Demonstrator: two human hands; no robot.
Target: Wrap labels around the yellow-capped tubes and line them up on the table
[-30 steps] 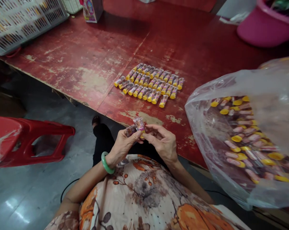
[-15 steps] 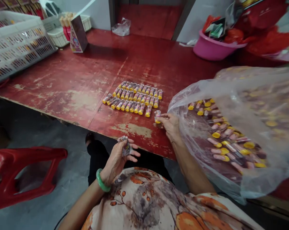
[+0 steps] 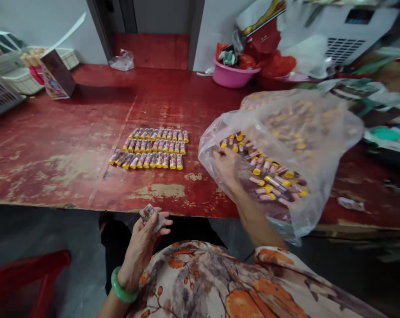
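My left hand [image 3: 146,236], with a green bangle on its wrist, pinches a small stack of clear printed wrappers [image 3: 152,217] in front of the table edge. My right hand [image 3: 226,165] is inside the mouth of a large clear plastic bag [image 3: 209,143]. Its fingers are bent but blurred, so whether they grip anything is unclear. Many small tubes with yellow caps [image 3: 276,181] lie loose in the bag, close to that hand. Left of the bag, wrapped yellow-capped tubes [image 3: 153,160] lie in three rows on the worn red table [image 3: 160,192].
A pink basin [image 3: 231,77] full of bags stands at the back. Far left are a printed cardboard box [image 3: 57,75] and white plastic baskets [image 3: 12,79]. A small packet [image 3: 351,204] lies right of the bag. A red stool [image 3: 27,274] stands at lower left.
My right hand has let go of a wrapped tube at the right end of the front row and moved right into the bag. My left hand still holds the wrappers. The view has turned right.
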